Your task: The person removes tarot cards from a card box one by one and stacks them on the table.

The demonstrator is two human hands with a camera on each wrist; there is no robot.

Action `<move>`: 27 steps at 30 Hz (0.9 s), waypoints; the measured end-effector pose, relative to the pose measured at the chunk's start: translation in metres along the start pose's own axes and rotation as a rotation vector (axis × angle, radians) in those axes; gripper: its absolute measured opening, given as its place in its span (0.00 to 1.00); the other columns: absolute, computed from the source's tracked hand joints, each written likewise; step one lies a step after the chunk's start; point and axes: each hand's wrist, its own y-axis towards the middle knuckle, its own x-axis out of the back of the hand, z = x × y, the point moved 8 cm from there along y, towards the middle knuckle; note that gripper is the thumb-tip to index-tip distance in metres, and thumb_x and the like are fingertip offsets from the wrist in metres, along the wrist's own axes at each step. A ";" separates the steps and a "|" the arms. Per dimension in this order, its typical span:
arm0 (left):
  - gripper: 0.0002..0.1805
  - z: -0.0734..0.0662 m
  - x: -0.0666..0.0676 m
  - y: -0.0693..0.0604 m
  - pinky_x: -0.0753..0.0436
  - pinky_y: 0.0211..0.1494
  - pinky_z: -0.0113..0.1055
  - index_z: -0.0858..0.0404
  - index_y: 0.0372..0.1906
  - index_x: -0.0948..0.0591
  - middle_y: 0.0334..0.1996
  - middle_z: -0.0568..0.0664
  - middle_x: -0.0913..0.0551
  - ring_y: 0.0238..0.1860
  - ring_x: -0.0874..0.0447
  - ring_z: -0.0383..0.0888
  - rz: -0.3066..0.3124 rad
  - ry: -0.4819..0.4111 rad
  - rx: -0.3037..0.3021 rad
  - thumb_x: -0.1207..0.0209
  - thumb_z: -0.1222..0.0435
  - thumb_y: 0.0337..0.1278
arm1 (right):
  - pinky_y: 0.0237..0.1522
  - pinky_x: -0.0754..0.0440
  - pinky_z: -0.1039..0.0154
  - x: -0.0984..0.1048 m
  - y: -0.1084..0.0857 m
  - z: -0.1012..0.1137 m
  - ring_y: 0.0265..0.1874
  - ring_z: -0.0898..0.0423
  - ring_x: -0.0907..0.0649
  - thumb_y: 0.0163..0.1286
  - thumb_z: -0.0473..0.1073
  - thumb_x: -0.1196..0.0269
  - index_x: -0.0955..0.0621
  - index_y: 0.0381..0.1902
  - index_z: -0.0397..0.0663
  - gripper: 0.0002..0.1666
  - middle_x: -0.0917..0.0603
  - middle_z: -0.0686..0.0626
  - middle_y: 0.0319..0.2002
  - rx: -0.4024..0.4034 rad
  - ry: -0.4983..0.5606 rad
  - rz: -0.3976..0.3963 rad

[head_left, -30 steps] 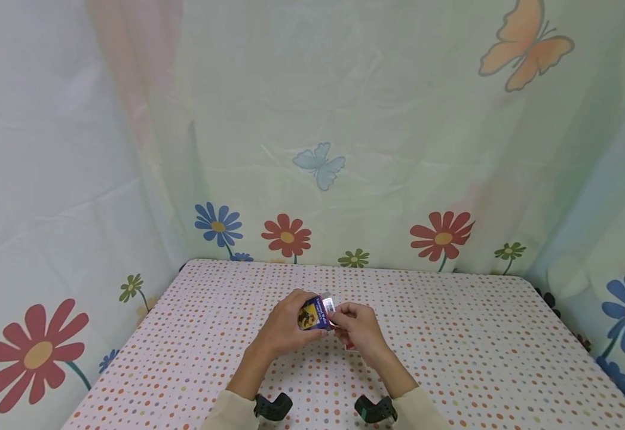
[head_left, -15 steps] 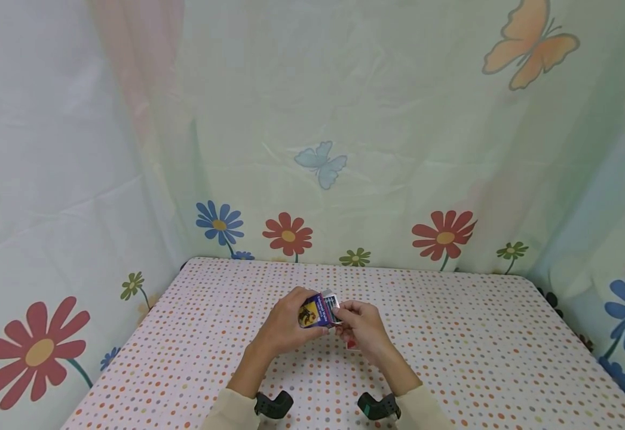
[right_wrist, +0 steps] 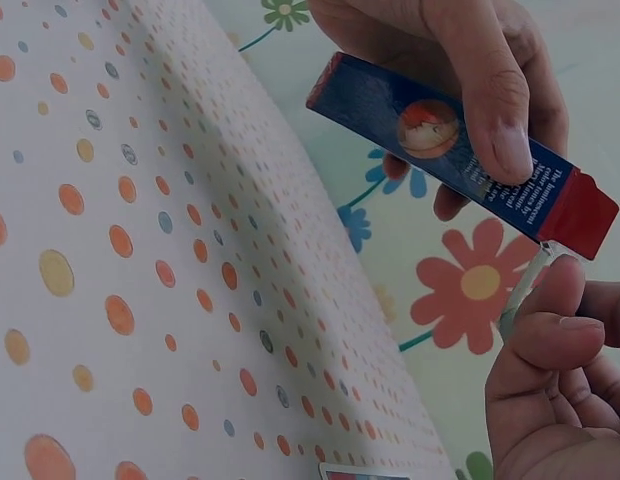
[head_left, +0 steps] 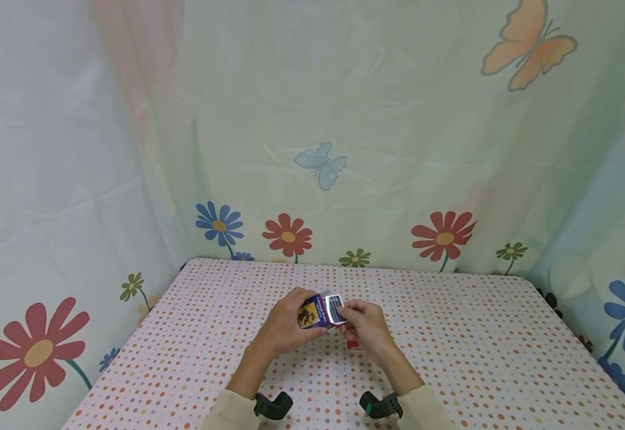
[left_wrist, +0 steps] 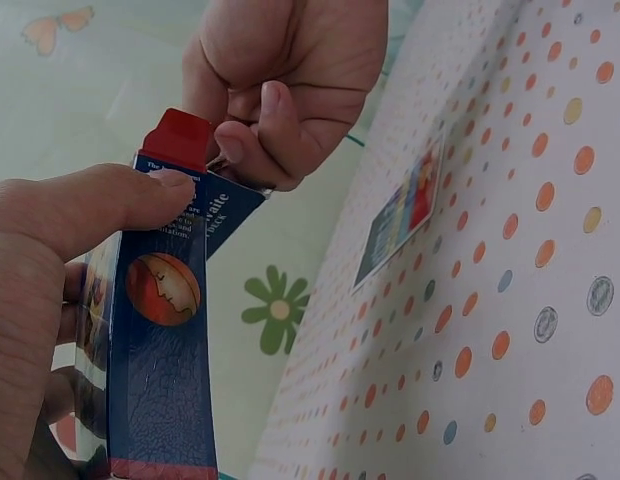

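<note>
Card (head_left: 334, 308) further out of box (head_left: 311, 312), w/ R fingers (head_left: 351, 314)

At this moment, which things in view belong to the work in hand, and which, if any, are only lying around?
Part of the job:
left hand, holding the deck box
right hand, pinching a card at the box's open end
probably the picture card on the spotted cloth

Only surroundings:
cloth itself
flowered backdrop

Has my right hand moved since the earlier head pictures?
Yes: the right hand has shifted slightly rightward in the head view, judged against the middle green flower.
</note>
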 end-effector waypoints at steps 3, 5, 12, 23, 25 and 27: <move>0.37 0.000 0.000 0.000 0.18 0.50 0.35 0.56 0.63 0.24 0.54 0.45 0.21 0.46 0.23 0.39 -0.004 -0.001 0.001 0.23 0.51 0.48 | 0.21 0.25 0.71 0.003 0.001 -0.001 0.21 0.58 0.21 0.74 0.36 0.41 0.22 0.47 0.31 0.11 0.17 0.43 0.28 -0.009 -0.009 -0.023; 0.37 0.001 0.000 0.000 0.18 0.50 0.35 0.56 0.63 0.24 0.55 0.45 0.21 0.46 0.23 0.40 -0.007 0.002 0.003 0.23 0.51 0.48 | 0.21 0.26 0.70 0.005 0.001 -0.001 0.21 0.58 0.21 0.74 0.36 0.41 0.23 0.46 0.31 0.10 0.17 0.43 0.28 -0.017 -0.007 -0.037; 0.37 0.004 -0.001 0.000 0.18 0.51 0.36 0.56 0.64 0.24 0.55 0.45 0.21 0.47 0.23 0.40 -0.006 0.004 0.014 0.23 0.52 0.47 | 0.18 0.29 0.70 0.011 0.002 0.001 0.20 0.59 0.22 0.73 0.36 0.40 0.23 0.46 0.30 0.11 0.17 0.45 0.26 -0.016 0.007 -0.076; 0.38 0.003 0.002 -0.001 0.18 0.51 0.37 0.56 0.64 0.24 0.56 0.45 0.20 0.47 0.23 0.40 -0.010 -0.011 -0.004 0.23 0.52 0.46 | 0.19 0.27 0.71 0.019 0.008 -0.003 0.20 0.59 0.22 0.72 0.34 0.41 0.22 0.47 0.30 0.11 0.17 0.42 0.29 -0.026 -0.006 -0.118; 0.38 0.003 0.002 -0.001 0.18 0.51 0.36 0.55 0.64 0.24 0.56 0.45 0.20 0.47 0.23 0.40 -0.007 -0.010 -0.010 0.22 0.52 0.46 | 0.18 0.27 0.71 0.020 0.008 -0.003 0.20 0.59 0.22 0.72 0.34 0.41 0.22 0.48 0.30 0.11 0.17 0.42 0.29 -0.021 -0.006 -0.121; 0.37 0.002 0.002 -0.001 0.18 0.51 0.36 0.55 0.64 0.24 0.55 0.45 0.20 0.47 0.23 0.40 -0.003 -0.010 -0.018 0.22 0.53 0.46 | 0.18 0.28 0.71 0.020 0.008 -0.003 0.20 0.59 0.22 0.73 0.34 0.41 0.23 0.48 0.29 0.11 0.18 0.42 0.28 -0.019 -0.001 -0.119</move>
